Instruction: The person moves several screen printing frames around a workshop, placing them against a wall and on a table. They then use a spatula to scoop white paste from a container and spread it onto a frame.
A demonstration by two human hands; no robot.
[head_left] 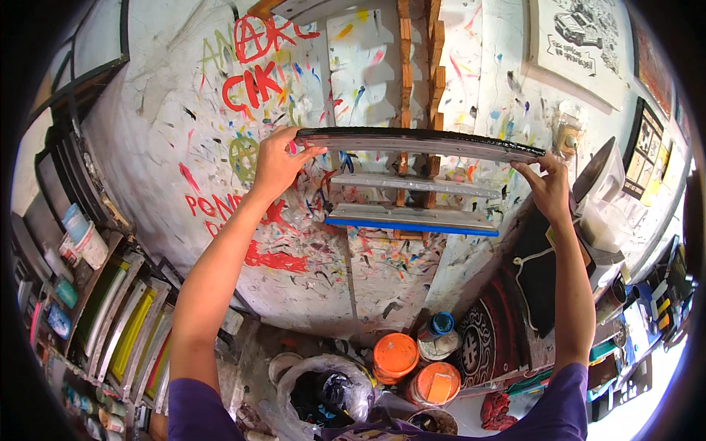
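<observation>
Both arms are raised in front of me and hold a long screen-printing squeegee (419, 140) by its two ends. Its body is grey, and a black strip runs along its upper edge. My left hand (281, 165) pinches the left end between thumb and fingers. At the other end, my right hand (548, 187) is closed round the corner. Behind and below it, a grey squeegee (415, 185) and one with a blue edge (412, 222) rest across a notched wooden rack (404, 73) on the wall. Whether the held squeegee touches the rack, I cannot tell.
Orange-lidded buckets (396, 355) and a bag-lined bin (294, 382) stand on the floor below. Printing frames (132, 331) fill a shelf at left. Dark patterned cloth (489, 334) hangs at right, near a cluttered bench (625, 316). The wall (316, 294) is paint-spattered.
</observation>
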